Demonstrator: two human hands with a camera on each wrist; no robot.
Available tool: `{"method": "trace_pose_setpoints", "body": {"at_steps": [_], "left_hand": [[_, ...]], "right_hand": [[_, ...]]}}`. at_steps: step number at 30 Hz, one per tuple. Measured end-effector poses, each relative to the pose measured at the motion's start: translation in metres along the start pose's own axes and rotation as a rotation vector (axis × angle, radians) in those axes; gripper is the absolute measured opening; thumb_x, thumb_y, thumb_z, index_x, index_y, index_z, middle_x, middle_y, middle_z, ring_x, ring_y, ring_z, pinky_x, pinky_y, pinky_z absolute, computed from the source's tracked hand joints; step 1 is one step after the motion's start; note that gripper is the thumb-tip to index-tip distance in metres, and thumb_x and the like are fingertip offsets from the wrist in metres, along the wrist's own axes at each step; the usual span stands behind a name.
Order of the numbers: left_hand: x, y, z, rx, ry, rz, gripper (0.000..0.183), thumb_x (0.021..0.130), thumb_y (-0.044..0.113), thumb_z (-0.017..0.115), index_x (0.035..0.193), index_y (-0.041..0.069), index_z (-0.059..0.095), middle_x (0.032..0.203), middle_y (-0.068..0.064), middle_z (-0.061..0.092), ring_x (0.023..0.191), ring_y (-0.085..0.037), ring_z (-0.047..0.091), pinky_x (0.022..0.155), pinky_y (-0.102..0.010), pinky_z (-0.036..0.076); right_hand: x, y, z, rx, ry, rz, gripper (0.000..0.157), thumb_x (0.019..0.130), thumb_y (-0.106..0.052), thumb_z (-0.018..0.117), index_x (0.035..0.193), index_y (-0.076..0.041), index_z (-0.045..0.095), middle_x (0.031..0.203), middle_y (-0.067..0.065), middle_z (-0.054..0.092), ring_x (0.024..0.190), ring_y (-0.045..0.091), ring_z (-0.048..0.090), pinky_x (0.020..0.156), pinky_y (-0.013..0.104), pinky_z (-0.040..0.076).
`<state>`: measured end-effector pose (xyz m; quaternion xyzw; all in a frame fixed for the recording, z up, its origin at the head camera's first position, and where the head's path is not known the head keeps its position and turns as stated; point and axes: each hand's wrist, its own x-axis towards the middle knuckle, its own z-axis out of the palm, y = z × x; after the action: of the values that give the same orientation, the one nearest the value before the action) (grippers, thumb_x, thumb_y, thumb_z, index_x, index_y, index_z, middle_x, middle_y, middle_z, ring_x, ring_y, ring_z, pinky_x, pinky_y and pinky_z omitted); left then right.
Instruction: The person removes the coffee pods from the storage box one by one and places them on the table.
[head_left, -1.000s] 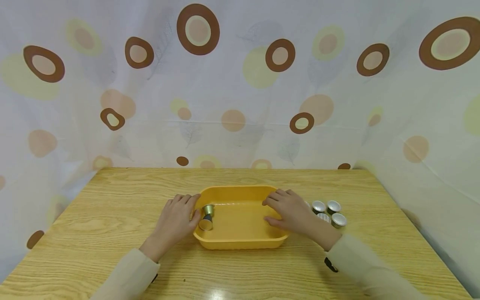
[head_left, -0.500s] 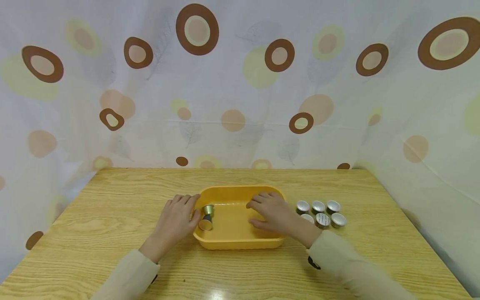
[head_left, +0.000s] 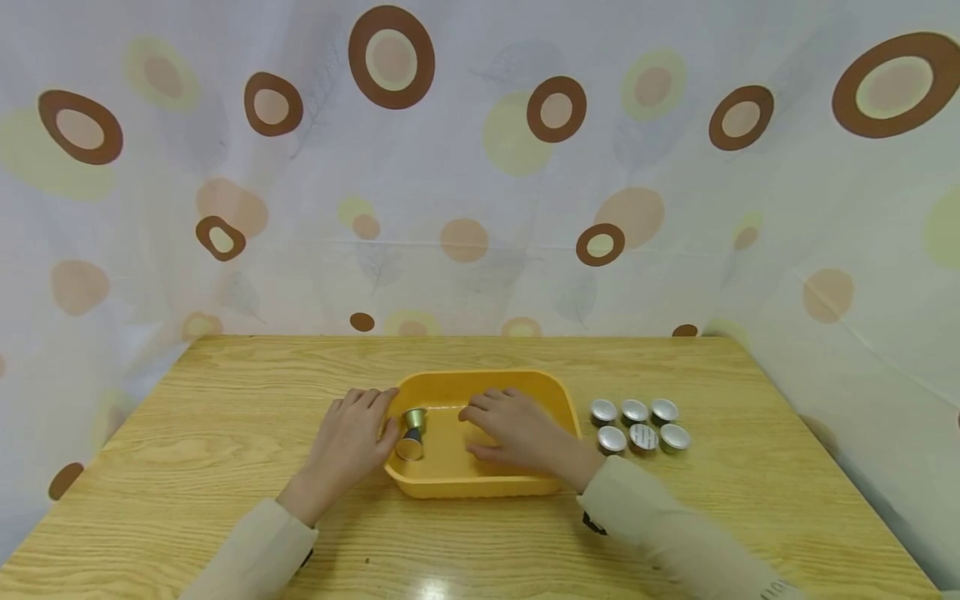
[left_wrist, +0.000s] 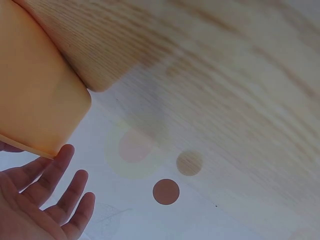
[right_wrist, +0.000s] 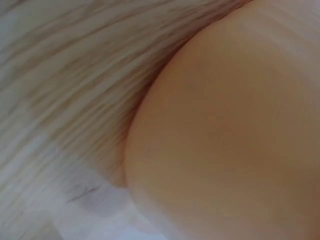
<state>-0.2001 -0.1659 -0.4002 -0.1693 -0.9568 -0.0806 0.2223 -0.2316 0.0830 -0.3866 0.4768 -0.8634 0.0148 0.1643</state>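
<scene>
The green pod [head_left: 416, 420] and the dark pod [head_left: 410, 450] lie in the yellow tray [head_left: 480, 487], at 9 o'clock from the right hand [head_left: 513, 432]. Its thumb and fingers are apart; nothing shows there. The left hand [head_left: 354, 435] is nearer, pinching the tray's 9 o'clock edge.

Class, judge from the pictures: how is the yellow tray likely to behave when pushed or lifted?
The yellow tray is probably stiff, since it holds a smooth, even shape. Its rim looks thin, so it may feel light for its size. Low and broad, it would likely slide rather than tip.
</scene>
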Motion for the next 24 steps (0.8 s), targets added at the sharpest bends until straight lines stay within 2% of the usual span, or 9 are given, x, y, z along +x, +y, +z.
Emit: {"method": "trace_pose_setpoints", "body": {"at_steps": [6, 14, 24], "left_hand": [[0.0, 0.0, -0.001, 0.009, 0.001, 0.001, 0.037, 0.085, 0.023, 0.054, 0.119, 0.008, 0.059, 0.104, -0.006, 0.065, 0.097, -0.026, 0.058, 0.08, -0.042, 0.047], [0.0, 0.001, -0.001, 0.011, -0.022, -0.016, 0.038, 0.086, 0.023, 0.054, 0.12, 0.007, 0.058, 0.105, -0.006, 0.065, 0.099, -0.027, 0.057, 0.083, -0.043, 0.047], [-0.001, 0.002, -0.003, 0.016, -0.031, -0.013, 0.038, 0.086, 0.022, 0.054, 0.12, 0.007, 0.058, 0.105, -0.007, 0.065, 0.1, -0.028, 0.057, 0.083, -0.043, 0.047]], "right_hand": [[0.011, -0.008, 0.001, 0.015, -0.015, -0.005, 0.032, 0.085, -0.038, 0.06, 0.11, -0.017, 0.061, 0.105, -0.005, 0.062, 0.098, 0.013, 0.057, 0.084, 0.033, 0.049], [0.024, -0.017, 0.001, -0.023, -0.036, -0.025, 0.033, 0.085, -0.038, 0.06, 0.111, -0.019, 0.06, 0.105, -0.006, 0.062, 0.097, 0.012, 0.058, 0.083, 0.031, 0.049], [0.038, -0.029, 0.006, -0.068, -0.102, -0.029, 0.038, 0.085, -0.041, 0.058, 0.116, -0.019, 0.057, 0.112, -0.005, 0.06, 0.101, 0.013, 0.055, 0.082, 0.03, 0.048]]}}
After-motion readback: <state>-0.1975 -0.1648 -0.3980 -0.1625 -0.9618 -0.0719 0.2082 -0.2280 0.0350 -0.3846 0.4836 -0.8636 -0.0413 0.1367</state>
